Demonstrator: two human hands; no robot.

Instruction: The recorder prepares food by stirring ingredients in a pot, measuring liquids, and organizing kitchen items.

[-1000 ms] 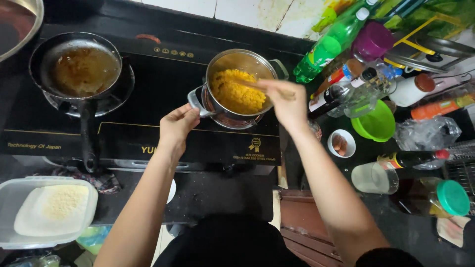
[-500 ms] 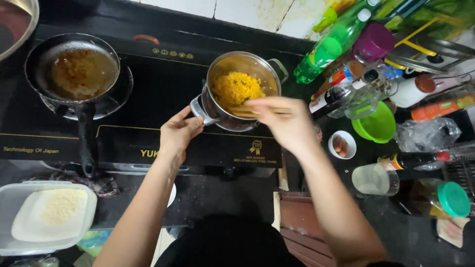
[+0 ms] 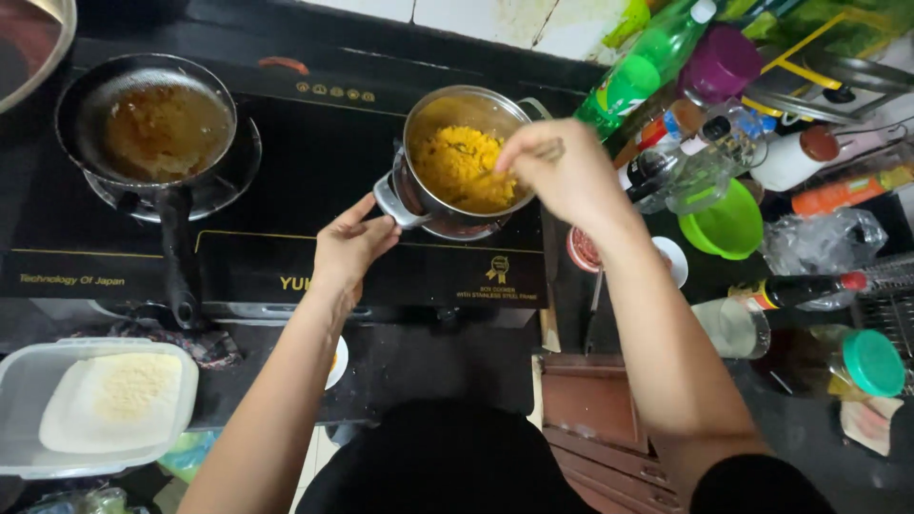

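Head view: a steel pot (image 3: 464,157) stands on the right burner zone of a black cooktop (image 3: 286,190), filled with yellow rice (image 3: 464,164). The left hand (image 3: 350,246) is at the pot's near-left side, fingers curled loosely with the fingertips touching the pot's small side handle (image 3: 392,202); the grasp is partly closed on that handle rather than fully wrapped. The right hand (image 3: 564,169) is over the pot's right rim, fingers pinched tight around a thin utensil (image 3: 495,173) whose working end reaches left into the rice; the utensil's type cannot be told because it is blurred. On the left burner zone, well apart from the pot, sits a dark frying pan (image 3: 157,128) containing brown liquid, its long handle pointing toward the near edge. At the near left, off the cooktop, a clear plastic container (image 3: 90,405) holds a pale block with crumbs on top. To the right of the cooktop the counter is crowded: a green bottle (image 3: 643,71) at the far side, a lime-green bowl (image 3: 728,224) near the right forearm, a dark sauce bottle with red cap (image 3: 795,288) lying flat, and a jar with a teal lid (image 3: 871,362) at the near right.
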